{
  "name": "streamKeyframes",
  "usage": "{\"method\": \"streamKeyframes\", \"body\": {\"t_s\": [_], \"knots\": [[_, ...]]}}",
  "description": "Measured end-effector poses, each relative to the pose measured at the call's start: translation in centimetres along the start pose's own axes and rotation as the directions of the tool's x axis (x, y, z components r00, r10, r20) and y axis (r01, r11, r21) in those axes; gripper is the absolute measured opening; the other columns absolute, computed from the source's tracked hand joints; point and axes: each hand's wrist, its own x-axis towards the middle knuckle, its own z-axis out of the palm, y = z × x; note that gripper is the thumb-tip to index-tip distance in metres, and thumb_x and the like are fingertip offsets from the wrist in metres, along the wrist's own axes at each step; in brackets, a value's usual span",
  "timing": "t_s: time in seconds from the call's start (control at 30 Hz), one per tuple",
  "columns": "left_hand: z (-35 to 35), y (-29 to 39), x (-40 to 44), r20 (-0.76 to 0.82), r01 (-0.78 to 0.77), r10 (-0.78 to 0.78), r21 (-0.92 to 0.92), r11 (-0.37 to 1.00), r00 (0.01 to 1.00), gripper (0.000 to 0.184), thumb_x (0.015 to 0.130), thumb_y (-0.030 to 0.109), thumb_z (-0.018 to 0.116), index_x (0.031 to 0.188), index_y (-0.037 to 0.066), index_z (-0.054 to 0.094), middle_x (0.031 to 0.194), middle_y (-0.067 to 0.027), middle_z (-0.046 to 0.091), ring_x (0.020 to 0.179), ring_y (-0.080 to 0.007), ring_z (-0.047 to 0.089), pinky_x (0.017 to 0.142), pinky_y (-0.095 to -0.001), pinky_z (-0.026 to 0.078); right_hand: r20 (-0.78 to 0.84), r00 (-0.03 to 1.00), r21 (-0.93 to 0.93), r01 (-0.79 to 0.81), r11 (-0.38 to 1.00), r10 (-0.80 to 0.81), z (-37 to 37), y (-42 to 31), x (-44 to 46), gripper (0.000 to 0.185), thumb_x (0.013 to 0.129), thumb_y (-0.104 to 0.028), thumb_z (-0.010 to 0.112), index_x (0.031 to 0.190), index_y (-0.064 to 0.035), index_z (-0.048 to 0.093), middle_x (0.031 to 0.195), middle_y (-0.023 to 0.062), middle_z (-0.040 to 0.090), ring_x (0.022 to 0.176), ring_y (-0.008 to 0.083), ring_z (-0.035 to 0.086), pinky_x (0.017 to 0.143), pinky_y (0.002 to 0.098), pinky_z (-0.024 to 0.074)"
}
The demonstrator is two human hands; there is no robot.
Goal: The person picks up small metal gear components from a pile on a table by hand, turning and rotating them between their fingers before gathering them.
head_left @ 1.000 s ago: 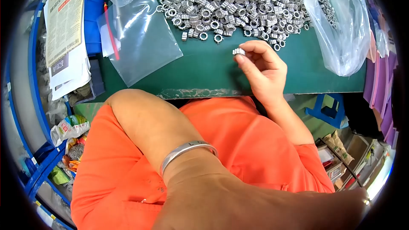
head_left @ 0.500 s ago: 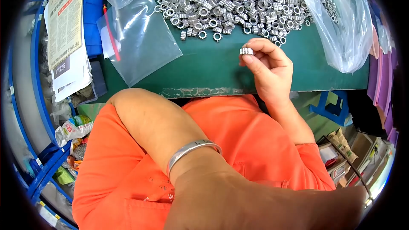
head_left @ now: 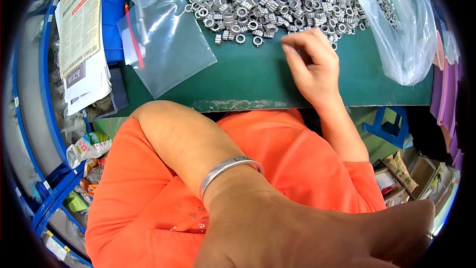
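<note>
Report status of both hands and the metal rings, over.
Right hand by toothed metal rings, none visibly held. Left hand near camera, grip unclear, blocks lower view.

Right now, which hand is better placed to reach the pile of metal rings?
Likely the right hand: it is at the near edge of the metal rings. The left hand is at the bottom of the view, well away from them.
</note>
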Motion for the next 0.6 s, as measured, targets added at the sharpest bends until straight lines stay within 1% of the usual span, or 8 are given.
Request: {"method": "streamKeyframes", "body": {"t_s": [0.03,0.1,0.3,0.4,0.47,0.5,0.57,0.6], "knots": [[0.0,0.0,0.1,0.007,0.0,0.0,0.0,1.0,1.0,0.05,0.083,0.053,0.051,0.1,0.006,0.058,0.097,-0.0121,0.046,0.082,-0.0228,0.045,0.077,-0.0385,0.037,0.0,0.977,-0.298,0.204,0.932,-0.214,0.3,-0.1,0.6,0.014,0.077,0.0,0.062,0.09,-0.0038,0.063,0.084,0.0082,0.057,0.07,0.0213,0.057,0.062,0.0305,0.0473],[-0.2,0.2,0.0,0.013,0.004,-0.004,0.003,1.0,1.0,0.051,0.083,0.054,0.051,0.1,0.006,0.057,0.097,-0.0122,0.045,0.082,-0.0229,0.045,0.077,-0.0387,0.037,-0.01,0.972,-0.362,0.213,0.907,-0.233,1.6,0.7,1.2,0.018,0.074,-0.005,0.067,0.092,-0.0077,0.063,0.087,0.0099,0.055,0.075,0.0258,0.057,0.065,0.0334,0.0479],[-0.2,0.8,0.1,0.037,-0.001,-0.001,0.042,0.999,0.999,0.053,0.084,0.056,0.049,0.101,0.006,0.057,0.098,-0.0127,0.044,0.083,-0.023,0.044,0.077,-0.0392,0.037,-0.012,0.96,-0.443,0.246,0.862,-0.28,2.5,1.4,1.1,0.018,0.073,-0.007,0.069,0.088,-0.005,0.06,0.087,0.0097,0.054,0.076,0.0276,0.057,0.065,0.0353,0.0479],[-0.7,1.3,-0.2,0.055,-0.007,0.004,0.058,0.998,0.998,0.055,0.084,0.057,0.048,0.101,0.006,0.056,0.098,-0.0129,0.044,0.083,-0.0231,0.043,0.078,-0.0394,0.037,-0.036,0.978,-0.386,0.175,0.906,-0.205,2.1,1.4,0.4,0.019,0.071,-0.006,0.071,0.086,-0.003,0.059,0.083,0.0094,0.054,0.073,0.0264,0.057,0.062,0.0333,0.048],[-1.4,1.8,-0.3,0.061,-0.01,0.005,0.078,0.997,0.998,0.055,0.084,0.058,0.048,0.101,0.006,0.056,0.098,-0.013,0.043,0.083,-0.0232,0.043,0.078,-0.0396,0.036,-0.031,0.999,-0.228,0.015,0.974,-0.022,1.9,1.3,-0.2,0.021,0.069,-0.005,0.074,0.084,-0.0016,0.06,0.077,0.0076,0.056,0.066,0.0196,0.057,0.058,0.0287,0.0474],[-1.8,2.0,-0.3,0.06,-0.009,0.004,0.092,0.996,0.998,0.056,0.084,0.058,0.047,0.101,0.006,0.056,0.099,-0.0131,0.043,0.083,-0.0232,0.043,0.078,-0.0397,0.036,-0.03,0.999,-0.23,0.017,0.973,-0.025,1.8,1.2,-0.5,0.021,0.069,-0.005,0.074,0.084,-0.0016,0.06,0.077,0.0076,0.056,0.066,0.0196,0.057,0.058,0.0287,0.0474],[-3.1,2.4,-0.4,0.051,-0.02,0.013,0.132,0.991,0.999,0.057,0.084,0.059,0.047,0.101,0.006,0.056,0.099,-0.0132,0.043,0.083,-0.0233,0.043,0.078,-0.0398,0.036,-0.077,0.988,-0.008,-0.136,0.991,0.135,1.5,0.8,-0.9,0.02,0.069,-0.003,0.075,0.083,-0.0006,0.061,0.072,0.0061,0.058,0.061,0.0126,0.055,0.055,0.0243,0.0459],[-3.8,2.6,-0.4,0.048,-0.024,0.017,0.15,0.988,0.999,0.057,0.084,0.059,0.046,0.101,0.006,0.056,0.099,-0.0133,0.043,0.083,-0.0233,0.043,0.078,-0.0399,0.036,-0.075,0.986,0.014,-0.146,0.989,0.147,1.3,0.4,-0.9,0.017,0.07,-0.001,0.074,0.083,-0.0005,0.063,0.073,0.0053,0.06,0.061,0.0088,0.055,0.055,0.0223,0.0453]]}}
